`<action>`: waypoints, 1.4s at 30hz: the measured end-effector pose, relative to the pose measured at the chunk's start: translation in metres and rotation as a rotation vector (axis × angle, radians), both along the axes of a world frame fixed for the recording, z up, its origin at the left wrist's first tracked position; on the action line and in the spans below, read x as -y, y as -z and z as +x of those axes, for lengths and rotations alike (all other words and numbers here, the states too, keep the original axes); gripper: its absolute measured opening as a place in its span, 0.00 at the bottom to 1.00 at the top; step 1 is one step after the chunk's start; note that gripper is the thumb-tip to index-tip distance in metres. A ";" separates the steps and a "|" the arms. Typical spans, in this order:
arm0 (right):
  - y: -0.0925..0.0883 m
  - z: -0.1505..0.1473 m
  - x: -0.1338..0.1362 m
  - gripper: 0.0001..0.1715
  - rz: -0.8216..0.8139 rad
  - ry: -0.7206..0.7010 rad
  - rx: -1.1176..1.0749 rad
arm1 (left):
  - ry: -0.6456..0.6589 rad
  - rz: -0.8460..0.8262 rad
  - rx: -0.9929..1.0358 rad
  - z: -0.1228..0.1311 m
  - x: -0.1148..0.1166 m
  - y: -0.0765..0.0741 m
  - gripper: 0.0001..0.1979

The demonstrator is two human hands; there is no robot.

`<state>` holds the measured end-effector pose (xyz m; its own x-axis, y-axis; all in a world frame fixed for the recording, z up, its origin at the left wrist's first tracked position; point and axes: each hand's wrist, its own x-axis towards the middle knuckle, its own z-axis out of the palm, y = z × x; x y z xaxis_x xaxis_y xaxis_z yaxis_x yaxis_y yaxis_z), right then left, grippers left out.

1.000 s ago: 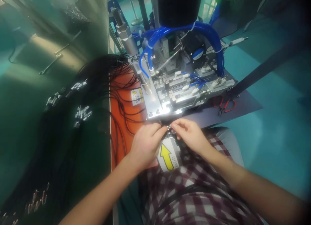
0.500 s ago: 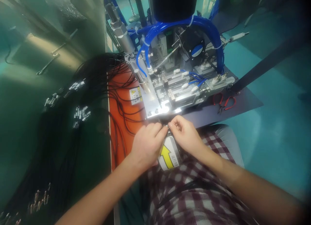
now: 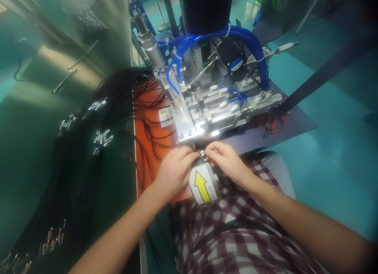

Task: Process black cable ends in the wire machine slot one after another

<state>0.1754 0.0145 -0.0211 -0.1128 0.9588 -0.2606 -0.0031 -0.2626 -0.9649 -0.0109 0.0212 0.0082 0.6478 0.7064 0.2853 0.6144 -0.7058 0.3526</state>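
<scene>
My left hand [image 3: 176, 166] is closed just left of a small shiny metal piece [image 3: 202, 152], its thumb pointing at the piece; what its fingers hold is hidden. From the other side my right hand [image 3: 223, 157] pinches at that same piece with thumb and forefinger. Both hands are at the front edge of a metal machine [image 3: 203, 120] with blue air tubes. Below the fingertips is a white plate [image 3: 203, 185] with a yellow arrow and printed characters. Black cables [image 3: 147, 136] run over the orange surface beside my left hand.
Red-handled pliers [image 3: 269, 126] lie on the dark base plate at right. Bundles of black cables with metal connector ends [image 3: 102, 140] fill the left side. A warning label [image 3: 167, 116] is on the orange board [image 3: 156, 96]. A dark pole [image 3: 319, 77] slants across the right.
My hands have drawn slightly apart, so the small metal piece between them shows more. My left hand has shifted left, uncovering more of the arrow plate. The view has shifted slightly.
</scene>
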 end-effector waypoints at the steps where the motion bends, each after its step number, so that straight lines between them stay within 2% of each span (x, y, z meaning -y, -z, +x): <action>1: 0.000 0.000 0.000 0.10 0.001 0.002 0.011 | -0.004 0.008 0.000 0.001 0.000 0.001 0.14; 8: -0.006 0.002 -0.001 0.03 0.018 0.037 0.154 | -0.074 0.028 0.006 0.005 0.008 0.007 0.14; 12: -0.008 0.004 -0.004 0.06 -0.022 -0.006 0.116 | -0.087 0.041 -0.007 0.005 0.009 0.007 0.14; 16: -0.005 0.005 -0.005 0.14 -0.063 -0.081 -0.014 | -0.085 0.018 0.021 0.004 0.008 0.005 0.15; 19: -0.001 0.002 -0.004 0.18 -0.048 -0.038 -0.047 | -0.076 0.029 0.001 0.004 0.006 0.003 0.16; 23: 0.003 -0.002 -0.001 0.14 -0.024 0.018 -0.024 | -0.049 0.038 -0.105 0.007 0.004 -0.001 0.17; 27: 0.002 -0.005 0.000 0.09 -0.002 0.058 0.022 | -0.091 -0.017 -0.160 0.013 0.005 -0.002 0.17; 31: -0.001 -0.009 0.000 0.10 -0.035 0.110 0.009 | -0.119 -0.005 -0.186 0.015 0.008 -0.001 0.18; 37: -0.002 -0.004 -0.002 0.15 -0.200 0.026 -0.162 | -0.107 -0.022 -0.095 0.012 0.008 0.002 0.17; 42: 0.002 -0.003 0.002 0.16 -0.189 0.073 -0.188 | -0.079 -0.079 0.029 0.003 0.008 0.001 0.16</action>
